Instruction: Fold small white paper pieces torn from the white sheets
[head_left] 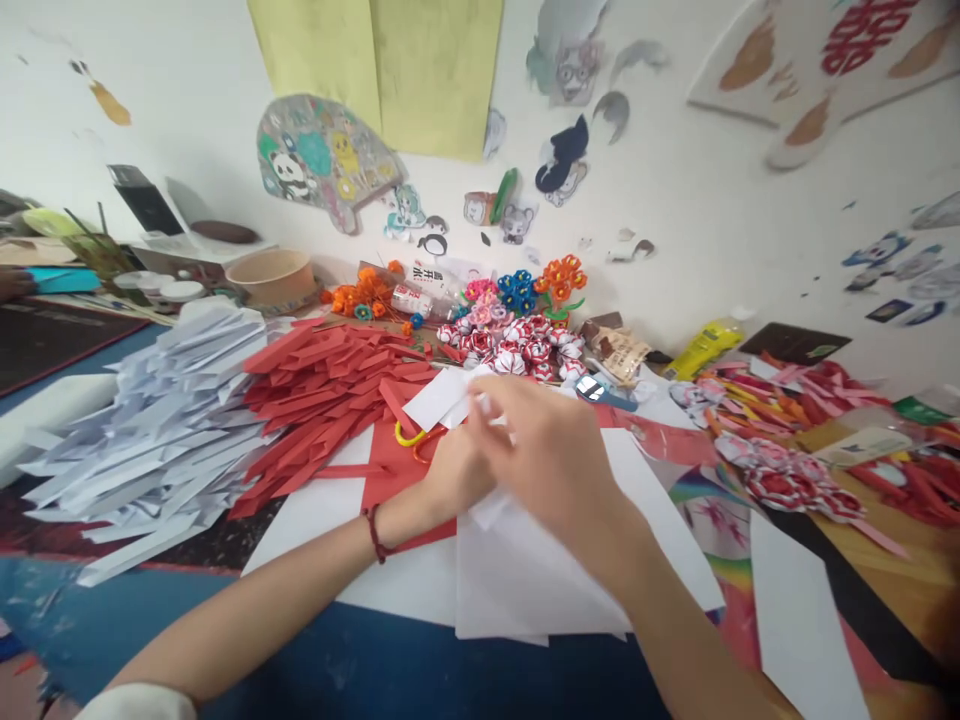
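Observation:
Both my hands meet above the middle of the work area. My left hand [461, 465], with a dark red bracelet at the wrist, is closed around a small white paper [439, 397] that sticks out past the fingers. My right hand [551, 460] lies over it, its fingers bent and blurred; what they hold, if anything, is hidden. Below are white sheets [525, 590] and a red sheet [382, 480]. The yellow handle of scissors [409, 434] shows beside my left hand. To the left lie folded red strips [322, 390] and folded white strips [172, 420].
Red-and-white paper flowers [525, 345] sit behind my hands, near a smartwatch [592, 390]. A round tub [271, 280] stands at the back left. A yellow bottle [705, 345] and more flowers [795, 485] are on the right.

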